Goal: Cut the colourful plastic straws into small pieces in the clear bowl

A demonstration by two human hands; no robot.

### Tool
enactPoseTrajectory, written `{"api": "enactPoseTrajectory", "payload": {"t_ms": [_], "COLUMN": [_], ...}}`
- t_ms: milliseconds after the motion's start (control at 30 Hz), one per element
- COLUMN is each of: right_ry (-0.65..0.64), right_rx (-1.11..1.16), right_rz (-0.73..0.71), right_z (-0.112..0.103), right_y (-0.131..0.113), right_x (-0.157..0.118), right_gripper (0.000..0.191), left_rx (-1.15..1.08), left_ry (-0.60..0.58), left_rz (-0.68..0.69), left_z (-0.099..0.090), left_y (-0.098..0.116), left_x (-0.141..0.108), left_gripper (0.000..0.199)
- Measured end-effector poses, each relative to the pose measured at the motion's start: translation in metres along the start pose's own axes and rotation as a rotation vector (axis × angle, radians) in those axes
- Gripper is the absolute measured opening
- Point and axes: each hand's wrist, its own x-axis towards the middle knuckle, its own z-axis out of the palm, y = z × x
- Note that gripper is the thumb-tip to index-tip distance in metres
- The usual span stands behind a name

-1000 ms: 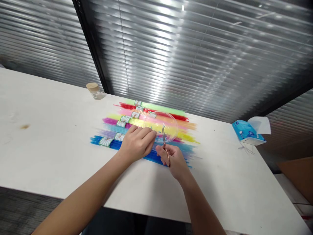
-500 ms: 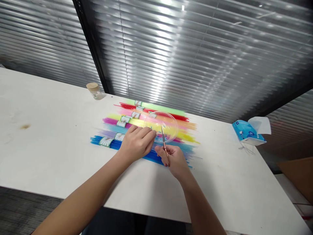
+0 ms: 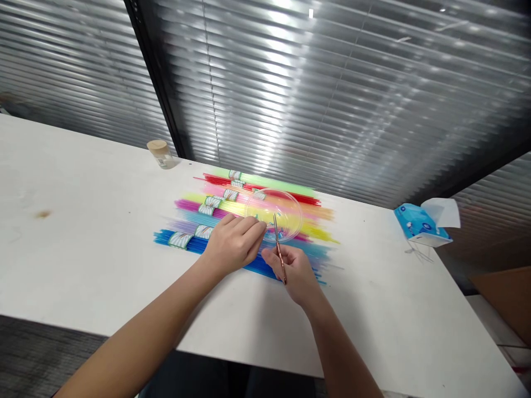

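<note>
My right hand is closed around the handles of a pair of scissors, whose slim blades point away from me and stand slightly apart. Just left of the blades, my left hand is closed, thumb and finger pinched together; whatever lies between them is too small to make out. Beyond both hands sits a clear round plastic bowl with small blue cut pieces in it. Under the hands and bowl lie bundles of thin coloured sticks, dark blue ones nearest me and red ones farther off, with paper bands around them.
A small jar with a wooden lid stands at the back left of the white table. A blue tissue box is at the right edge, thin strands beside it. Blinds rise behind the table.
The scissor blades have opened slightly. Both hands stay in nearly the same place.
</note>
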Motion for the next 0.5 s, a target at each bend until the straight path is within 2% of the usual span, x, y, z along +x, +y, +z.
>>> {"api": "enactPoseTrajectory", "payload": {"t_ms": [400,500], "right_ry": [0.034,0.049], "right_rx": [-0.02,0.0], "right_rz": [-0.052,-0.048], "right_z": [-0.0022,-0.0027], "right_y": [0.0001,-0.001], "right_x": [0.0021,0.0015], "right_gripper": [0.051,0.05], "left_rx": [-0.003,0.0], "left_ry": [0.027,0.038], "left_rz": [-0.015,-0.037], "left_z": [-0.0002,-0.0006], "left_y": [0.001,0.001], "left_x": [0.001,0.0011], "left_gripper": [0.015,0.012]}}
